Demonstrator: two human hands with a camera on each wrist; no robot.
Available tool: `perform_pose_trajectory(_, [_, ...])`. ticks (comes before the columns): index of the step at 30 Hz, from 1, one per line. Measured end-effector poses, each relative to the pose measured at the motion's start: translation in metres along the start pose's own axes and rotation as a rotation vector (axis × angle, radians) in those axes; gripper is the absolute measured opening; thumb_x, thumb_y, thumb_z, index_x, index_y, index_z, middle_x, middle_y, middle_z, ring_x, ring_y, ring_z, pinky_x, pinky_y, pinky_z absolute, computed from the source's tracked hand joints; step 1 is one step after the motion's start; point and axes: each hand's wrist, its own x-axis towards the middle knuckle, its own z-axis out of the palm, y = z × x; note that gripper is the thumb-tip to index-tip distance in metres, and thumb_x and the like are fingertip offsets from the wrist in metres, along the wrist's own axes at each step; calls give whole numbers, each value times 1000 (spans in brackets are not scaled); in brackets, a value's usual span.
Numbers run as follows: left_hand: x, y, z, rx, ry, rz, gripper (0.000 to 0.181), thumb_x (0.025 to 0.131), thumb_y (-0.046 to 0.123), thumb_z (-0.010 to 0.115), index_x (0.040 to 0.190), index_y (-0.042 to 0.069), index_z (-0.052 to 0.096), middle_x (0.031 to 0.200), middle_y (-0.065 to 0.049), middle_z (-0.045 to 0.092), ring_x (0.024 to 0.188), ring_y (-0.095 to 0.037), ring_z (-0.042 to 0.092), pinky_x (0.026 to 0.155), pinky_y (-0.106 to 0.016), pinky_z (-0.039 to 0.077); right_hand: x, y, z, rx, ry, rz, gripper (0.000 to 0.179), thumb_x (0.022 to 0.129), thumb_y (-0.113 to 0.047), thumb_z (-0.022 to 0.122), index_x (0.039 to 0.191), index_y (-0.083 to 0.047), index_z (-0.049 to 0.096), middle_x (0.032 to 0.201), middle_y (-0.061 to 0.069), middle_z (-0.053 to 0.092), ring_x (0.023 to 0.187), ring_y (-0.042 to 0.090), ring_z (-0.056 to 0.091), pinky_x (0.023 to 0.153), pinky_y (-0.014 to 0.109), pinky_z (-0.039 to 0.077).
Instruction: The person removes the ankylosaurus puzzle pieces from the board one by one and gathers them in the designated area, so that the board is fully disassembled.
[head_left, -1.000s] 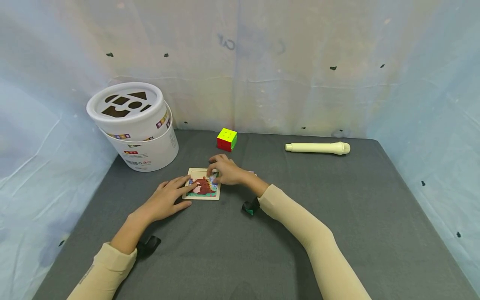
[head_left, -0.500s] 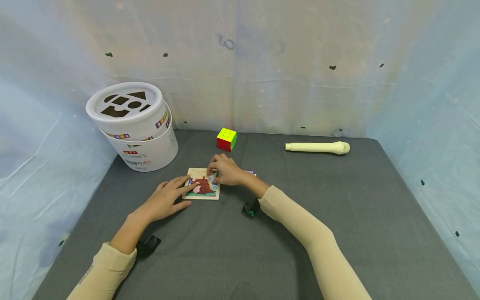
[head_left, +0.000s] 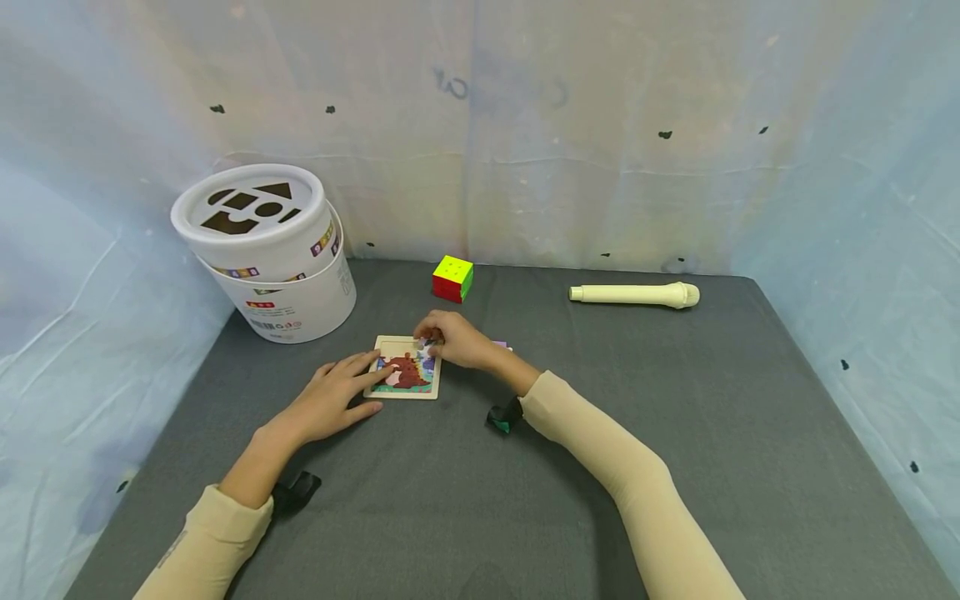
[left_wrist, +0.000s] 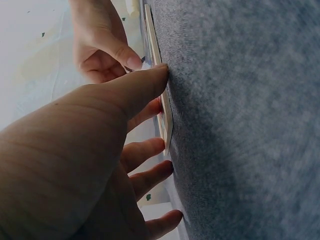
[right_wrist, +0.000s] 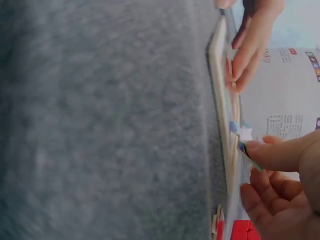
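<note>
One puzzle board point(head_left: 423, 396), pale-rimmed and bearing a picture of a red-brown animal, lies flat on the grey cloth point(head_left: 450, 492), left of the middle; the left hand point(head_left: 333, 402), fingers spread and unclenched, rests on its left side, a fingertip reaching over the picture; the right hand point(head_left: 456, 340), at the upper right part of the board, pinches a small puzzle piece point(right_wrist: 243, 149) between thumb and finger, tilted in the right wrist view; whether the piece touches the board cannot be told; a purple item point(head_left: 501, 343), mostly hidden, shows just beyond the right wrist; behind the right hand stands a toy cube point(head_left: 453, 280), yellow on top; to the left, near the wall sheet point(head_left: 570, 200), stands a white bucket point(head_left: 307, 308) with a second tub point(head_left: 281, 254) nested in it; far right lies a cream toy microphone point(head_left: 630, 295)
</note>
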Motion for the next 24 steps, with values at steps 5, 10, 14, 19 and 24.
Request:
perform_pose_trajectory(5, [-1,0,-1,7,1,-2,62,96,36,67,151,17,46,160,-18,30,144,-41,29,106,-72,23,-3,4,-2,102,8,-11,25,93,7,64,118,4,67,111,15,65,92,22,57,82,25,48])
perform_pose_trajectory(10, [-1,0,-1,14,5,5,62,96,37,68,150,15,47,159,-18,31,144,-40,29,107,-71,24,-14,9,-13,202,71,17,24,95,5,62,119,5,67,115,16,67,95,23,61,84,28,51])
perform_pose_trajectory(14, [-1,1,-1,13,7,7,63,96,37,68,151,15,47,159,-18,31,144,-40,29,107,-71,23,-30,16,-36,190,92,34,24,94,6,62,118,6,67,114,18,68,92,25,62,83,32,52])
perform_pose_trajectory(19, [-1,1,-1,-4,17,9,63,95,34,69,151,17,46,160,-18,30,144,-40,29,107,-71,23,-55,34,-67,163,77,63,24,92,8,63,116,9,66,111,19,68,88,29,62,80,37,52])
perform_pose_trajectory(24, [-2,1,-1,-4,36,27,61,95,34,70,149,15,49,159,-19,31,143,-41,31,105,-71,25,-79,54,-86,155,20,108,24,93,8,63,117,11,65,114,21,67,95,30,63,82,39,52])
